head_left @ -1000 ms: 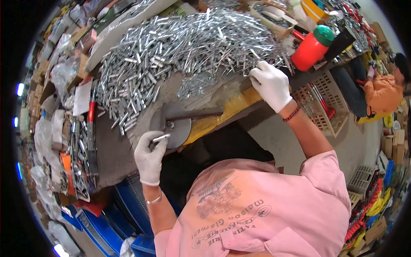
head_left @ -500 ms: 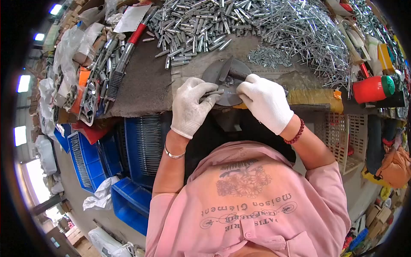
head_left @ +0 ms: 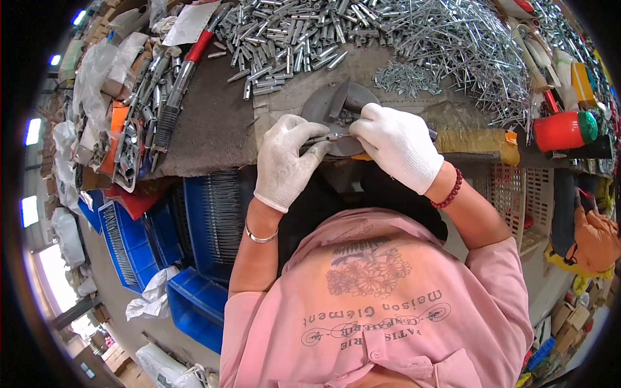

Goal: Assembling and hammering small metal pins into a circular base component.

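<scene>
My left hand (head_left: 288, 161), in a white knitted glove with greyed fingertips, pinches a small metal tube (head_left: 331, 137) between thumb and fingers. Close by on the right, my gloved right hand (head_left: 398, 145) has its thumb and fingertips pressed together at the tube's end. Whatever it grips there is too small and covered to name. Both hands work over a round dark metal plate (head_left: 314, 107) at the bench's near edge. On that plate rests a hammer (head_left: 339, 100), its handle partly hidden behind my right hand.
Metal tubes (head_left: 291, 39) lie heaped at the back, beside a pile of long thin pins (head_left: 479, 58) and small metal pieces (head_left: 407, 79). Tools (head_left: 178, 97) line the left. A red jar (head_left: 559, 131) stands right. Blue bins (head_left: 197, 304) sit below left, a crate (head_left: 517, 194) below right.
My right hand has shifted slightly left and away from me, bringing its fingertips closer to the tube. The left hand keeps its pinch. The whole view has moved a little.
</scene>
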